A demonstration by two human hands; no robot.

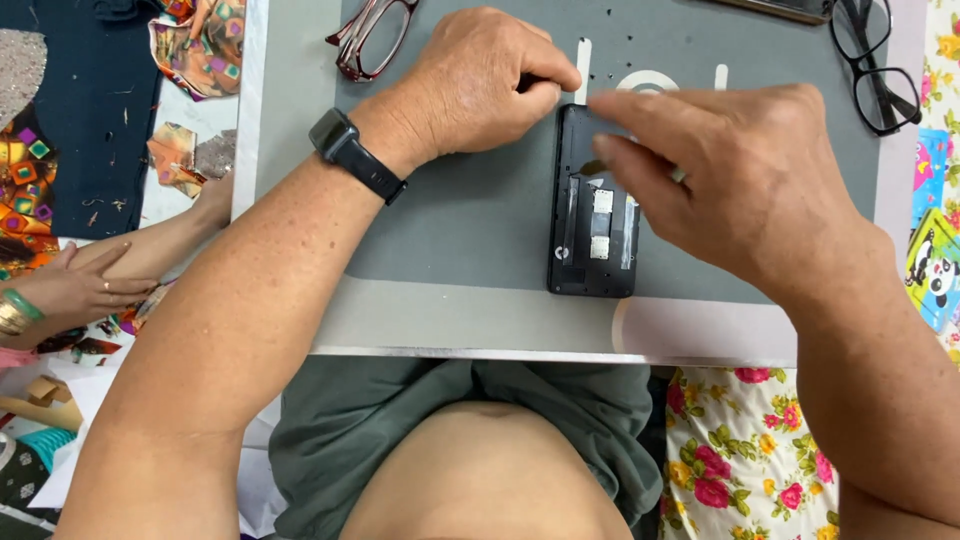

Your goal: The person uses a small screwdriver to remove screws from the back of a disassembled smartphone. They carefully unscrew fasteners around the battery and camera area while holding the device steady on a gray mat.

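Opened phone (592, 235), back cover off, lies face down near the middle of the frame on the grey mat (460, 215). Long axis runs top to bottom; its internals show, with two small pale rectangles mid-body and a metal strip to their right.

Left hand (480, 85): upper centre, just left of the phone's top edge. Fingers curled tight, thumb pressed against index as if pinching something small; what sits in the pinch is hidden. Fingertips touch or nearly touch the phone's top left corner, can't tell which. Black smartwatch (352, 155) on that wrist.

Right hand (745, 180): comes in from the right and covers the phone's upper right part. Fingers mostly closed, with index and thumb reaching left over the top of the phone. A small dark-gold bit (594, 166) shows at the fingertips; can't tell what it is or whether it is really gripped.

The mat sits on a pale board on the surface. Red-framed glasses (368, 38) at the top, left of the left hand. Black-framed glasses (878, 60) in the upper right corner.

Another person's hand (75, 290) rests at the left edge, with a green and gold bangle (16, 312), over patterned fabric scraps (195, 45). Floral cloth (740, 455) at lower right.
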